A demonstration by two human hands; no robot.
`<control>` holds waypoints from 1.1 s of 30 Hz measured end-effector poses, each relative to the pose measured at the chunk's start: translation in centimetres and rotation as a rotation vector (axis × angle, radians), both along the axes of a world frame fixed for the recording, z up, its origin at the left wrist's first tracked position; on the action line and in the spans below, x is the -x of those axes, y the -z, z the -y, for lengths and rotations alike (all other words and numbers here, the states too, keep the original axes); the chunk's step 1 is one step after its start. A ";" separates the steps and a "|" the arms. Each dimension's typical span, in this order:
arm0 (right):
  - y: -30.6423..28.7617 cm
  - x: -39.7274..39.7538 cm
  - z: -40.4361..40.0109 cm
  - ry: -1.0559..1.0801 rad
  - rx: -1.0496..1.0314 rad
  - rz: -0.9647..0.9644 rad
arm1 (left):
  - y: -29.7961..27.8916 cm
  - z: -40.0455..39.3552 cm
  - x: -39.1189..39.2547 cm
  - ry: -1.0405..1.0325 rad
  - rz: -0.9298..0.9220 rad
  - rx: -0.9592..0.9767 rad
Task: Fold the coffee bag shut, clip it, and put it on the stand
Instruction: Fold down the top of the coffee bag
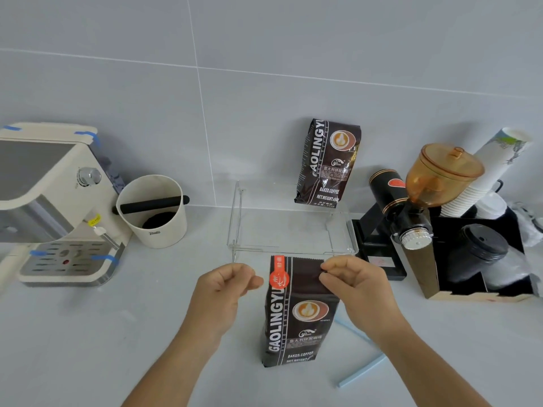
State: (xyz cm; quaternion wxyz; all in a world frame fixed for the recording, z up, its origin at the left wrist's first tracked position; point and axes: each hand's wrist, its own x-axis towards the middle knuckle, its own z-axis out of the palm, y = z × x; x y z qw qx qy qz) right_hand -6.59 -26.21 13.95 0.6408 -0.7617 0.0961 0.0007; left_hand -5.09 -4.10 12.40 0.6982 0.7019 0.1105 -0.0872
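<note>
A dark brown coffee bag stands upright on the counter in front of me, its flat top strip unfolded. My right hand pinches the bag's upper right edge between thumb and forefinger. My left hand hovers by the upper left edge with its fingers curled together, the tips just short of the bag. A light blue sealing clip lies swung apart on the counter to the right of the bag. The clear acrylic stand sits just behind the bag.
A second coffee bag stands on the stand's back right, leaning on the tiled wall. An espresso machine and a white knock box are at the left. A black grinder and a cup holder box crowd the right.
</note>
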 end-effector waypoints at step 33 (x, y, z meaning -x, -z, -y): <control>-0.5 0.6 -0.6 -0.062 0.295 -0.085 | -0.8 0.8 -3.3 0.527 0.272 -0.341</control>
